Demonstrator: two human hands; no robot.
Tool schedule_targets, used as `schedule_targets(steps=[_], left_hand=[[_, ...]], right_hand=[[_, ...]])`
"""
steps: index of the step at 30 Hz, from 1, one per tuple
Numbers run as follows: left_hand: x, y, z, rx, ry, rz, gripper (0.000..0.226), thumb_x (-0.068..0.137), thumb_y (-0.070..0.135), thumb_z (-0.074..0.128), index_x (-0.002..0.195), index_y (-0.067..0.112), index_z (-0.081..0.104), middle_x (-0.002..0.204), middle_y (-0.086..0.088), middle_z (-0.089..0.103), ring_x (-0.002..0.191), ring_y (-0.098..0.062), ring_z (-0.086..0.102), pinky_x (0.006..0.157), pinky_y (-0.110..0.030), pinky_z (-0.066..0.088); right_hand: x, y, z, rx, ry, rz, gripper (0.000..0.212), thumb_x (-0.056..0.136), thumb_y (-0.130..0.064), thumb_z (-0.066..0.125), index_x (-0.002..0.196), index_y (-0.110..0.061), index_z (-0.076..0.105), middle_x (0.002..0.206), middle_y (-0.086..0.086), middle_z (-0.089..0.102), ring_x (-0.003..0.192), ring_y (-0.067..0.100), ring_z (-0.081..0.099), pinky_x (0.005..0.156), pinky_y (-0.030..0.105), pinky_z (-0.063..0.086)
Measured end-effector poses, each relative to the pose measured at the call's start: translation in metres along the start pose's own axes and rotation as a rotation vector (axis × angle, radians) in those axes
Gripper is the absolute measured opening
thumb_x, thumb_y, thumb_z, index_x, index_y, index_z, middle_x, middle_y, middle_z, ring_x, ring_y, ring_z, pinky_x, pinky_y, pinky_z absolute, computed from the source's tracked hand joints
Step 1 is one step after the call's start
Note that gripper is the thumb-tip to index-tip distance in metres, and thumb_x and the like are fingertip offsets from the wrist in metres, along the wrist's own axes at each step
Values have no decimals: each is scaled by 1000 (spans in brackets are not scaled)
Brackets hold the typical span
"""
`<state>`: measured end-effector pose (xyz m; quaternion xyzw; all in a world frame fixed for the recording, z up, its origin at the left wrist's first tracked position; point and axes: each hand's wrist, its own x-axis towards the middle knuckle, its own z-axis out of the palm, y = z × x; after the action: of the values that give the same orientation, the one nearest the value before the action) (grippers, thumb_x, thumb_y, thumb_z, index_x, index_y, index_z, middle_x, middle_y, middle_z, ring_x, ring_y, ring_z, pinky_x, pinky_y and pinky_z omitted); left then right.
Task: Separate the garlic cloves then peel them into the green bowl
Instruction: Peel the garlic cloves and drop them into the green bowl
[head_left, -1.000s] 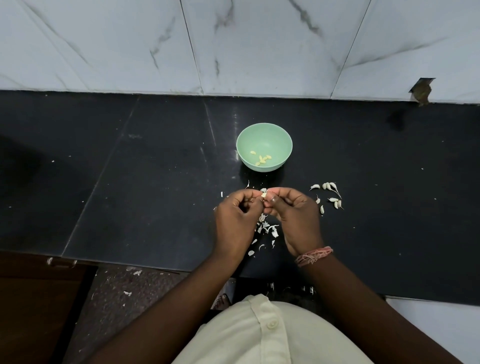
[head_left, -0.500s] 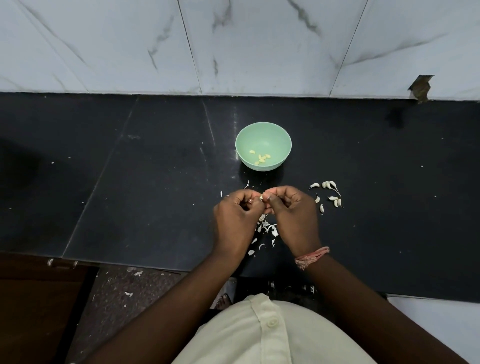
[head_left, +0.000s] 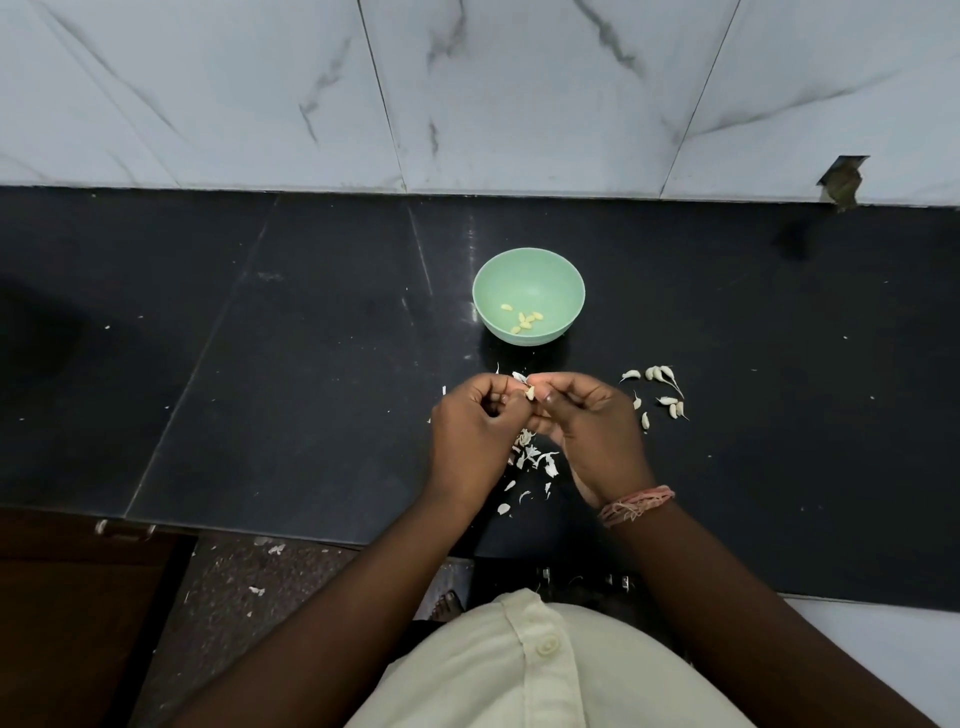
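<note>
Head view looks down on a black counter (head_left: 311, 364) backed by white marbled wall tiles (head_left: 519, 93). Both hands meet at the middle of the picture, fingertips together. The left hand (head_left: 470, 434) and the right hand (head_left: 597, 431) each have fingers curled in, and between their fingertips they pinch one small garlic clove (head_left: 530, 392), pale and partly skinned, with a flake of white skin sticking up just at its 11 o'clock. A pink thread band (head_left: 636, 504) circles the right wrist.

At 12 o'clock from the hands, near but apart from them, stands the green bowl (head_left: 561, 275), upright on the counter. Several peeled cloves (head_left: 524, 321), yellowish, lie loose in its bottom.

At 3 o'clock from the hands, a scatter of unpeeled cloves (head_left: 662, 392) lies on the counter, some with thin tails, well clear of the bowl. Under and at 6 o'clock from the hands lies a heap of white peels (head_left: 537, 457), with a few more flakes trailing toward the counter's near edge.

Below the edge, at 7 o'clock, a wooden cabinet front (head_left: 67, 623) and a speckled floor (head_left: 249, 587) show, with stray bits of skin on the floor. A cream buttoned shirt (head_left: 519, 675) fills the bottom of the picture.
</note>
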<state>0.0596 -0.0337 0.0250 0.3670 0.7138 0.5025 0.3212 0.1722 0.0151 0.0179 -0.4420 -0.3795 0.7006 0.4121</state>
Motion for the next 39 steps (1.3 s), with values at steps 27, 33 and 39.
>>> schedule_targets(steps=[27,33,39], left_hand=[[-6,-11,32,-664,73,-628,17,99,17,64,90,4,70,72,-4,67,60,-10,61,57,-19,55],[-17,-11,39,-730,128,-695,15,92,-3,66,105,3,70,84,-12,75,67,-15,71,60,-23,60],[-8,-12,30,-717,20,-663,8,91,-2,67,95,3,73,81,-11,74,68,-13,69,64,-23,61]], right_hand=[[6,14,-36,144,28,52,22,90,13,64,107,-1,67,98,17,75,86,23,74,81,34,63],[7,18,-41,75,31,31,21,88,13,67,101,-3,68,90,9,77,80,15,72,67,23,58],[7,29,-30,-43,57,-26,24,86,14,69,100,-5,70,87,9,73,81,16,69,72,26,57]])
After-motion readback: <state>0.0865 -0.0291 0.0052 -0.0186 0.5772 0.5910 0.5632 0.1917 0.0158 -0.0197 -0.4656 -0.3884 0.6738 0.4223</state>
